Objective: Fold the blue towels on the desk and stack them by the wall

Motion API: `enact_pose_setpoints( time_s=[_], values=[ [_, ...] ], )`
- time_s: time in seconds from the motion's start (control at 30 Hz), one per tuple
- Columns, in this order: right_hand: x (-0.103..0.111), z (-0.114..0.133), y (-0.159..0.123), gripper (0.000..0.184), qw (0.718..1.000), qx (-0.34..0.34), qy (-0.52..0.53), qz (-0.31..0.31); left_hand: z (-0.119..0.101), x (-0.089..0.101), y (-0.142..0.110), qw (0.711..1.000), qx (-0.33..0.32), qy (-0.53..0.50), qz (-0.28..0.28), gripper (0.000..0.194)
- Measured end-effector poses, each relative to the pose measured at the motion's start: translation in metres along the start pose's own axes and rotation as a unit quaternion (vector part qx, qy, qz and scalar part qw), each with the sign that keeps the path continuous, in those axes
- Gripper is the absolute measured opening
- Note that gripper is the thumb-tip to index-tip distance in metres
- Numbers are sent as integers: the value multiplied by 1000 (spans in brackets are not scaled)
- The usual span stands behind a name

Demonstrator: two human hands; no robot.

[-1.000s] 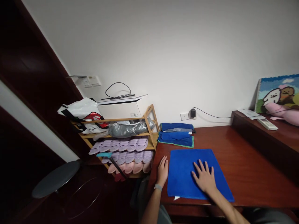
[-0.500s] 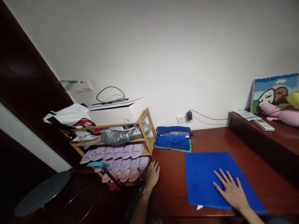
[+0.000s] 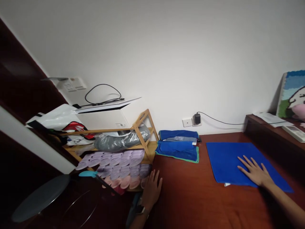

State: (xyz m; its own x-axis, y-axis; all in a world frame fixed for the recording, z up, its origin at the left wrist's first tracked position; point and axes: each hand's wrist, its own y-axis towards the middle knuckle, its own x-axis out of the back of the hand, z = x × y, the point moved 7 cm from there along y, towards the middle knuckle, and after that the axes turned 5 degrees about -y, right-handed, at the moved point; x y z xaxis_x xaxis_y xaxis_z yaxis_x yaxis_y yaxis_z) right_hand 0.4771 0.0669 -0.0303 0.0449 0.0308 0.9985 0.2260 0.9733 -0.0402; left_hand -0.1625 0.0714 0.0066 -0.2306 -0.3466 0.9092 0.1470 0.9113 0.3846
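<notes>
Flat on the reddish-brown table (image 3: pixel 188 190) lies a blue cloth (image 3: pixel 228 165), spread out with a small white tag at its near edge. My right hand (image 3: pixel 256 171) rests palm down on the cloth's right part, fingers spread. At the table's left edge is my left hand (image 3: pixel 152 189), a watch on its wrist, fingers stretched out and holding nothing. Farther back, against the wall, blue cloths with green edging (image 3: pixel 177 146) lie folded, with a clear plastic packet among them.
Left of the table stands a wooden rack (image 3: pixel 145 136) with lilac and pink slippers (image 3: pixel 126 159), a grey plastic-wrapped bundle and a white box (image 3: pixel 102 117). A dark round stool (image 3: pixel 40 197) is lower left. A charger (image 3: pixel 197 119) trails its cable to the raised ledge (image 3: pixel 262 127).
The blue cloth has slid away from the table's front edge, toward the back, with my right hand on it. My left hand stays by the left edge. The view has shifted slightly.
</notes>
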Motion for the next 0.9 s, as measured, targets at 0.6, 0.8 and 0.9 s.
enact_pose_setpoints(
  time_s=[0.6,0.8,0.9],
  values=[
    [38,30,113,65,996,44,26,-79,9,-4,-5,998,47,-46,21,55],
    [88,262,34,40,949,287,34,-124,-3,6,-5,997,49,-64,8,51],
    [90,333,26,32,959,266,-14,-99,-6,9,-6,996,57,-65,20,51]
  ],
)
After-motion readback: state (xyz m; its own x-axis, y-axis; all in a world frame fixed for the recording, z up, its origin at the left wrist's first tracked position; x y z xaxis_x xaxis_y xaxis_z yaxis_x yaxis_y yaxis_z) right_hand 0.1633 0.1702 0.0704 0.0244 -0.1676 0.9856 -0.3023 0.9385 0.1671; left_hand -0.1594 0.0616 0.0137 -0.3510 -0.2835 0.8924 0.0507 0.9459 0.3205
